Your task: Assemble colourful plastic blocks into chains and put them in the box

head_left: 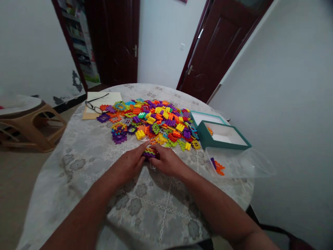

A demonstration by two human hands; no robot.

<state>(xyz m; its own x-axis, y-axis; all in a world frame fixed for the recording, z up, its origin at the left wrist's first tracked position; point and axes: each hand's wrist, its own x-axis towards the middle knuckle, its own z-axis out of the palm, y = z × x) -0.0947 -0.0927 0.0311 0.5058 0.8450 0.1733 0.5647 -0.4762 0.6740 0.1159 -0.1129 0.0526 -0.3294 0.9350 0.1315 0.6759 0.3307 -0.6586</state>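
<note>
Bare surface (78,163) lies open left of and below the two hands, while just ahead the heap of plastic pieces (153,121) bars the way, the teal box (221,135) and clear lid (239,163) crowd the right, and glasses (95,104) on a notebook (104,99) sit far left

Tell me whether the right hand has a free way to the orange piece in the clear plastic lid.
Probably yes. The right hand rests on the table beside the small stack of pieces, and only bare tablecloth lies between it and the orange piece in the open clear lid.
</note>
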